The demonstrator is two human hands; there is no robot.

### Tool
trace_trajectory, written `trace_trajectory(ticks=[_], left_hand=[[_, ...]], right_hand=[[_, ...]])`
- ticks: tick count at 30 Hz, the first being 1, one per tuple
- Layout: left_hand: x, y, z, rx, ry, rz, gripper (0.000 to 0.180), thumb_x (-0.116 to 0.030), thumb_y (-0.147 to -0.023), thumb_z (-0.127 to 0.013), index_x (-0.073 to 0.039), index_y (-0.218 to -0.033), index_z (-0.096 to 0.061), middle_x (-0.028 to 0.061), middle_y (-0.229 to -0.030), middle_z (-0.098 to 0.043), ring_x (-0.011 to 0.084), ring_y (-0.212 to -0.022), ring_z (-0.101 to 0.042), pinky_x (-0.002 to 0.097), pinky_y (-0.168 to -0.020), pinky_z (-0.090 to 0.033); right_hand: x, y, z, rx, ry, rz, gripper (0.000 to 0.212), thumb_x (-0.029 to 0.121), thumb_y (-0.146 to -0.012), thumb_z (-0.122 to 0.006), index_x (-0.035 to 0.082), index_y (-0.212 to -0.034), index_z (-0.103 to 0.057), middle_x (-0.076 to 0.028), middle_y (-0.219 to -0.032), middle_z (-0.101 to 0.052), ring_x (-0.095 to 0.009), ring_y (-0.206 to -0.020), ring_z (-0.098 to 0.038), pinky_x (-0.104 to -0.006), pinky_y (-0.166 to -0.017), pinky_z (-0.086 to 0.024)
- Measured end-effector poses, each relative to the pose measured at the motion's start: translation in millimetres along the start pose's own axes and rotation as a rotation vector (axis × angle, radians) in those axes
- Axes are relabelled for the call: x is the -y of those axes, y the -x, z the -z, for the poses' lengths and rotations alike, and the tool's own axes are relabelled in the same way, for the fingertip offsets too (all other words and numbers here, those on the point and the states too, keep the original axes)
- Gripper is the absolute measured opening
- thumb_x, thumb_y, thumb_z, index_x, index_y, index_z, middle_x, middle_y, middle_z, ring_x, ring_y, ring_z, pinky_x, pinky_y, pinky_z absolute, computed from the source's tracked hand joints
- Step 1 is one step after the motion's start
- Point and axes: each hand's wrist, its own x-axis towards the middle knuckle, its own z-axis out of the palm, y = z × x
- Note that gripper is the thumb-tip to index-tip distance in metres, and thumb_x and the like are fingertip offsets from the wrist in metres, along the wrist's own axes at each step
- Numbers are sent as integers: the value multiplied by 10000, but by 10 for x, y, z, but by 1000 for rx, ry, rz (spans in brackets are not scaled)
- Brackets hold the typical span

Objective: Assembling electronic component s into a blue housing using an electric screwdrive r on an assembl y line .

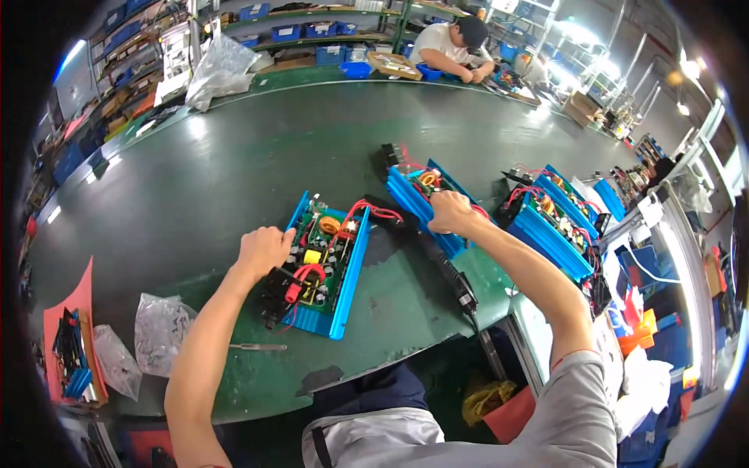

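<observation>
In front of me a blue metal housing [353, 277] lies open-topped, with a green circuit board, a copper coil and red wires inside. My left hand [264, 251] is closed on its left wall. Further right, a second blue housing [407, 195] of the same kind sits at a slant, a black end piece and red wires at its far end. My right hand [451, 212] is wrapped over this one's right wall, the fingertips partly hidden. A black electric screwdriver [454, 282] lies between the second housing and the table's front edge.
More blue housings [550, 234] stand on the right. A slim metal tool [259, 346] lies near the front edge. At left are clear plastic bags [160, 331] and a box of dark parts [74, 355]. A co-worker [456, 48] sits across the green table [257, 140].
</observation>
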Motion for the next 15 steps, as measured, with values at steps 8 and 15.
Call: trace_trajectory(ticks=[8, 15], left_hand=[[-378, 453, 47, 46, 136, 191, 537, -378, -999, -455, 38, -780, -715, 298, -834, -697, 461, -862, -697, 534, -814, -556], [-700, 1041, 59, 301, 878, 481, 636, -364, -1024, -427, 132, -672, -614, 252, -686, -702, 305, -536, -706, 382, -492, -551]], right_hand=[[-173, 771, -234, -44, -13, -36, 311, 202, -647, -706, 14, -889, -648, -215, -848, -695, -410, -858, -689, -493, -759, -546], [418, 1755, -77, -602, -426, 104, 134, 113, -888, -722, 47, -983, -654, -117, -866, -653, -297, -720, -667, -414, -663, -540]])
